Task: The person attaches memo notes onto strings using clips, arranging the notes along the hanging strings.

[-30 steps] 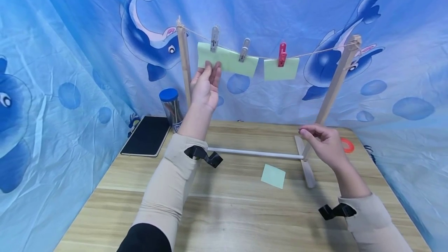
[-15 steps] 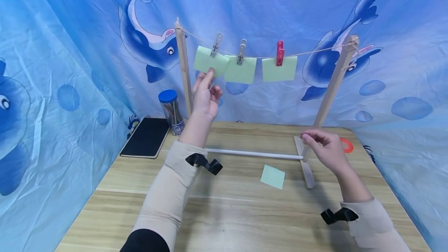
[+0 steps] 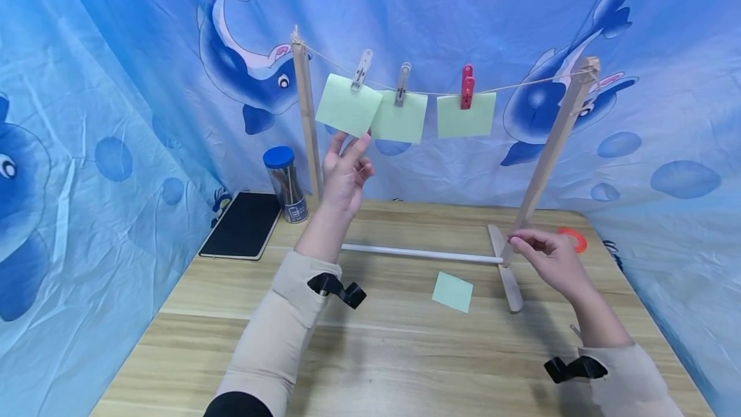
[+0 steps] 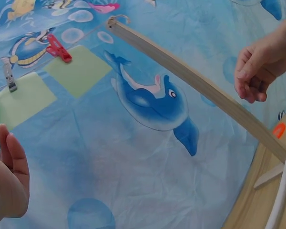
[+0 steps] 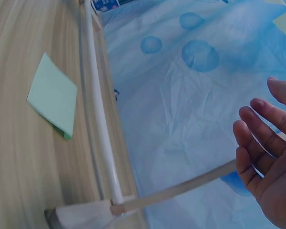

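My left hand [image 3: 346,176] is raised below the left green note [image 3: 349,105], its thumb tip by the note's lower right corner; whether they touch is unclear. A pale clothespin [image 3: 361,70] fixes that note to the string. Beside it, a grey clothespin [image 3: 402,84] holds the middle note [image 3: 401,118], and a red clothespin [image 3: 467,87] holds the right note [image 3: 466,116]. My right hand [image 3: 550,261] hovers near the right post [image 3: 556,140], fingers loosely bent. In the right wrist view, no object shows in the right hand [image 5: 271,143].
Another green note [image 3: 453,291] lies on the wooden table [image 3: 393,365]. A white rod [image 3: 422,253] joins the stand's bases. A blue-lidded jar [image 3: 286,185] and black notebook [image 3: 242,225] stand at left; an orange ring [image 3: 574,240] is at right.
My left hand has slid down the left note, which was bent upward and now hangs flatter and separate from the middle note. My right hand has shifted slightly right and down.
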The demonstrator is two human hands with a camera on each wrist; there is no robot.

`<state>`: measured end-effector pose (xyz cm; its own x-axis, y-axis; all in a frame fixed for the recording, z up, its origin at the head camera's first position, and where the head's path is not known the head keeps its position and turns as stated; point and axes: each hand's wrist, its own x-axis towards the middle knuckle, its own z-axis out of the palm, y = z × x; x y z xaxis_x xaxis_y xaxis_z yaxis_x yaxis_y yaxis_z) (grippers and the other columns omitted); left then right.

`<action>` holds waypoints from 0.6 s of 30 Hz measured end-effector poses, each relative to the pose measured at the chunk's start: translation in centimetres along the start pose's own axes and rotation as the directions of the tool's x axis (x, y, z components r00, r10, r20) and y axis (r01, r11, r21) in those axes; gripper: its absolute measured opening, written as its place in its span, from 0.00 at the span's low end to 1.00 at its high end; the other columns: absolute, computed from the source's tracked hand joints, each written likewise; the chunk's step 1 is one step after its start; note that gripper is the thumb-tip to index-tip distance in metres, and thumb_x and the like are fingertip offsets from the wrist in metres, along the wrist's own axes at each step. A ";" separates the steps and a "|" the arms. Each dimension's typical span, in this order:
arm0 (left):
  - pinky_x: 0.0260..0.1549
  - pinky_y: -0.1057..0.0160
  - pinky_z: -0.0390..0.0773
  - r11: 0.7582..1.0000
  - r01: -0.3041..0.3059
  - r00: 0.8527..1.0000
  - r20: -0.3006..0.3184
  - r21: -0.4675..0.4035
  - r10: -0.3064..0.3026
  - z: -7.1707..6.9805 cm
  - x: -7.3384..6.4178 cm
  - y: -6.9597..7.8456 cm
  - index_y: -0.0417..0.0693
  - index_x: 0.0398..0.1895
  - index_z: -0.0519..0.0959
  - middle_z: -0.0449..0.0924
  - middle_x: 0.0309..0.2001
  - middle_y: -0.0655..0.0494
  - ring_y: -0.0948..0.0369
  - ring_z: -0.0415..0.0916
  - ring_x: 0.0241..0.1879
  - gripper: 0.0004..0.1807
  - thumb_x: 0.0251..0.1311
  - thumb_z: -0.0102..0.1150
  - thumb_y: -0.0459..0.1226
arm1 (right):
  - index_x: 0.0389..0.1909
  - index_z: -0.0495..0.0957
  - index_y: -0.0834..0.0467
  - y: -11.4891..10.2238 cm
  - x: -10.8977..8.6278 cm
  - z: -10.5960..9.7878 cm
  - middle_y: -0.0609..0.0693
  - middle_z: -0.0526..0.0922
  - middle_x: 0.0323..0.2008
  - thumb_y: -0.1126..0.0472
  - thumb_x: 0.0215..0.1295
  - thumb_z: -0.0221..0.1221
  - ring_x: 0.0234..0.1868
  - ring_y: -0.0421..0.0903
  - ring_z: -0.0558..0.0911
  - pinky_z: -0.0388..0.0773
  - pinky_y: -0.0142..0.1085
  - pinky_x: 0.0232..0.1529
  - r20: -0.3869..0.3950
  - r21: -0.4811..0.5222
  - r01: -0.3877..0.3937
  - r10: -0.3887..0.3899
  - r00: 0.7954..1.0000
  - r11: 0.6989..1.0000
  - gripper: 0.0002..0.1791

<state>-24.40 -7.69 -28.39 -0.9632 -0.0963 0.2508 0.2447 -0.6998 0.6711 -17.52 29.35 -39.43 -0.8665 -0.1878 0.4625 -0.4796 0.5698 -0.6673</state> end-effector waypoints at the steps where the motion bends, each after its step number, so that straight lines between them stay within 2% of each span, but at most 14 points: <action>1: 0.18 0.75 0.77 1.000 -0.003 1.000 0.007 0.005 0.003 -0.1 -0.1 -0.1 0.50 0.54 0.71 0.84 0.46 0.53 0.68 0.72 0.17 0.16 0.67 0.59 0.29 | 0.48 0.85 0.64 0.2 -0.2 -0.1 0.41 0.87 0.38 0.69 0.69 0.63 0.37 0.28 0.81 0.77 0.23 0.32 0.018 -0.001 -0.005 0.005 1.000 1.000 0.09; 8: 0.20 0.74 0.76 0.998 -0.012 0.999 0.031 0.057 0.010 -0.8 -0.6 -0.6 0.50 0.59 0.70 0.82 0.50 0.51 0.69 0.73 0.19 0.21 0.65 0.60 0.29 | 0.50 0.84 0.66 2.0 -1.9 -0.7 0.58 0.87 0.43 0.66 0.70 0.62 0.41 0.26 0.80 0.78 0.20 0.37 0.093 -0.047 -0.081 0.085 0.992 0.996 0.11; 10: 0.22 0.73 0.75 0.995 0.002 1.000 0.030 0.095 -0.005 -1.2 -0.9 -1.1 0.47 0.63 0.68 0.80 0.52 0.50 0.68 0.72 0.20 0.25 0.64 0.61 0.29 | 0.51 0.84 0.65 2.6 -2.5 -0.9 0.59 0.87 0.44 0.64 0.71 0.62 0.41 0.26 0.80 0.78 0.20 0.39 0.104 -0.066 -0.108 0.114 0.988 0.992 0.12; 12: 0.24 0.73 0.75 0.987 0.044 0.999 0.019 0.156 -0.047 -1.8 -1.3 -2.1 0.45 0.65 0.67 0.78 0.52 0.52 0.68 0.72 0.22 0.28 0.63 0.63 0.29 | 0.52 0.83 0.65 3.4 -3.2 -1.2 0.60 0.87 0.45 0.62 0.71 0.63 0.41 0.27 0.80 0.78 0.21 0.39 0.118 -0.093 -0.135 0.146 0.982 0.986 0.14; 15: 0.27 0.72 0.76 0.950 0.167 0.985 -0.006 0.263 -0.171 -3.3 -2.5 -4.9 0.45 0.65 0.69 0.78 0.49 0.55 0.66 0.73 0.27 0.29 0.61 0.66 0.30 | 0.53 0.82 0.65 4.9 -4.4 -1.7 0.60 0.87 0.45 0.59 0.70 0.64 0.41 0.35 0.82 0.80 0.24 0.39 0.141 -0.170 -0.160 0.184 0.973 0.972 0.17; 18: 0.32 0.69 0.80 0.874 0.306 0.948 -0.039 0.377 -0.315 -5.2 -4.3 -8.2 0.46 0.62 0.73 0.79 0.48 0.56 0.64 0.76 0.33 0.25 0.62 0.67 0.33 | 0.55 0.80 0.68 6.4 -5.6 -2.0 0.63 0.86 0.47 0.57 0.68 0.66 0.45 0.49 0.84 0.82 0.29 0.39 0.183 -0.224 -0.199 0.242 0.953 0.954 0.21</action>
<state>-22.88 -5.18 -38.57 -0.9948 0.1018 -0.0011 -0.0393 -0.3744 0.9265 -15.49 35.67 -45.10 -0.9670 -0.1876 0.1724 -0.2541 0.7605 -0.5975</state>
